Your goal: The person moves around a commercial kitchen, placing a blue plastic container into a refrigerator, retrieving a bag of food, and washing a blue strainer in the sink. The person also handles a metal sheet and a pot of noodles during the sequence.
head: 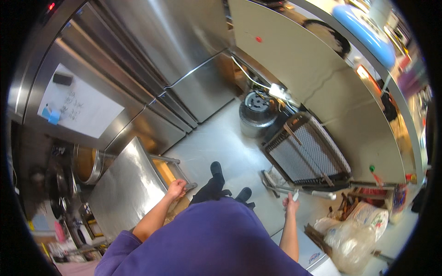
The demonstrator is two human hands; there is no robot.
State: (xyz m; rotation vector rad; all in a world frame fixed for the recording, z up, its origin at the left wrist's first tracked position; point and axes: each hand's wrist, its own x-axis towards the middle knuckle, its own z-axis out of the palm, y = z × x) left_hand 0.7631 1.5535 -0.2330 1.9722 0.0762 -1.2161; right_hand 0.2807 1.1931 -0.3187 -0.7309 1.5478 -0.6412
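My left hand [176, 189] is loosely curled beside the corner of a stainless steel table [133, 172]; whether its fingers hold anything is not clear. A small white object [296, 195], too blurred to name, is gripped in my right hand [290, 205]. That hand is near a long pale handle [319, 194] lying in front of a dark-framed mesh panel [307, 151]. A round metal canister [259, 114] with a black top stands on the floor further ahead, beside a white power strip [279, 91].
Stainless steel refrigerator doors [193, 38] rise ahead and left, bearing a sheet of paper [81, 103] with handwriting. A greenish panel [321, 79] runs along the right, under a cluttered shelf. Plastic bags [352, 241] and a white box [305, 246] are at the lower right.
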